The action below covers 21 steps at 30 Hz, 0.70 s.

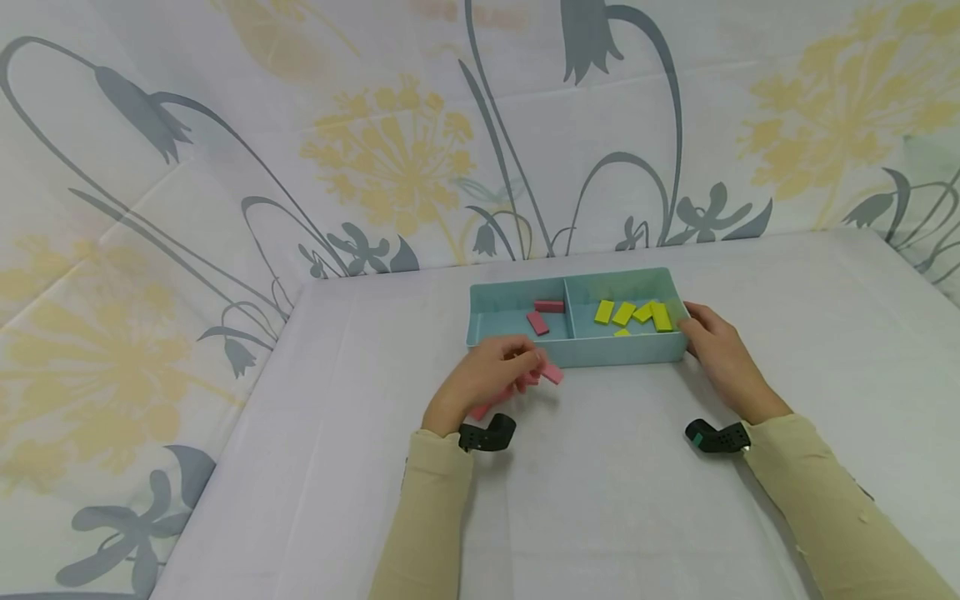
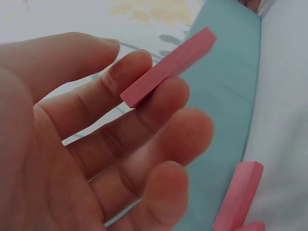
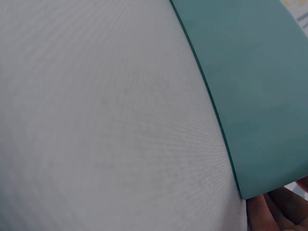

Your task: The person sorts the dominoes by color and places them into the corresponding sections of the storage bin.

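Note:
My left hand [image 1: 495, 372] hovers in front of a light blue two-part box [image 1: 622, 352]. It holds a small pink block [image 2: 168, 67] at the index and middle fingertips, with the thumb tip apart from it. More pink blocks [image 2: 239, 195] lie on the cloth by the box's front wall, partly hidden under this hand in the head view. Two darker pink blocks [image 1: 537, 323] are in the left compartment. Several yellow blocks [image 1: 622, 314] lie in the right one. At the box's right end, my right hand [image 1: 720, 354] grips the corner, its fingers partly hidden behind the wall.
A white cloth [image 1: 600, 500] covers the table. Behind it and to the left hangs a flower-patterned curtain [image 1: 405, 158]. Each wrist wears a black strap with a camera, one on the left wrist [image 1: 487, 433] and one on the right [image 1: 717, 437].

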Available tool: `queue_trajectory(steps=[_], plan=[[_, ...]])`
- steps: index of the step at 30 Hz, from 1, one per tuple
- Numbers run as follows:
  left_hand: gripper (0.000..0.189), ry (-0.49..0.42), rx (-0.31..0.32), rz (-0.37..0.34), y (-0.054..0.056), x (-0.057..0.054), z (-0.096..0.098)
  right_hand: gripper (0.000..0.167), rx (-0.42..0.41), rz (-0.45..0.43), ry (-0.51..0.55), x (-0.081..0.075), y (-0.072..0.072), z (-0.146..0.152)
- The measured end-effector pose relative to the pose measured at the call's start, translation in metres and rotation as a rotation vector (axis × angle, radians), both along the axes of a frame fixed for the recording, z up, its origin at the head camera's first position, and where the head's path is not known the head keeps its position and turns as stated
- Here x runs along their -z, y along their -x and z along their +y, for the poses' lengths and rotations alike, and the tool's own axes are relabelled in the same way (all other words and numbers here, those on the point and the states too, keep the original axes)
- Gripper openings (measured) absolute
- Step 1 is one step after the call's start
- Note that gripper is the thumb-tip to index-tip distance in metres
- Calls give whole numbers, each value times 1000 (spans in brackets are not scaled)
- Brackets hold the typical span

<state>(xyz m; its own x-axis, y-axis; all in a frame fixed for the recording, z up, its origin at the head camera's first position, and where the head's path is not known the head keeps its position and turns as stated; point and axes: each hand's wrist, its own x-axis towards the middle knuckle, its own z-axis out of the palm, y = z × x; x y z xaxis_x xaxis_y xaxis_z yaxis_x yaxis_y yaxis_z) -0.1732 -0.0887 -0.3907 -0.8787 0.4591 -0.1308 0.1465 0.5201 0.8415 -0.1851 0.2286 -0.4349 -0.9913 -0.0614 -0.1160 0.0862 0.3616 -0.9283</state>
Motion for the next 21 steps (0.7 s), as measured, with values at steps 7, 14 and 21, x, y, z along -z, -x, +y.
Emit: queue_trajectory(steps=[7,14,21], plan=[[20,-30,-97,32,1,1,-7,64,3,-3,-3,0,0,0],[28,-108,-143,57,4,2,-12,64,0,-2,-8,-1,-1,0],[33,-220,-178,8,6,3,-13,64,0,-6,-8,-2,-1,-1]])
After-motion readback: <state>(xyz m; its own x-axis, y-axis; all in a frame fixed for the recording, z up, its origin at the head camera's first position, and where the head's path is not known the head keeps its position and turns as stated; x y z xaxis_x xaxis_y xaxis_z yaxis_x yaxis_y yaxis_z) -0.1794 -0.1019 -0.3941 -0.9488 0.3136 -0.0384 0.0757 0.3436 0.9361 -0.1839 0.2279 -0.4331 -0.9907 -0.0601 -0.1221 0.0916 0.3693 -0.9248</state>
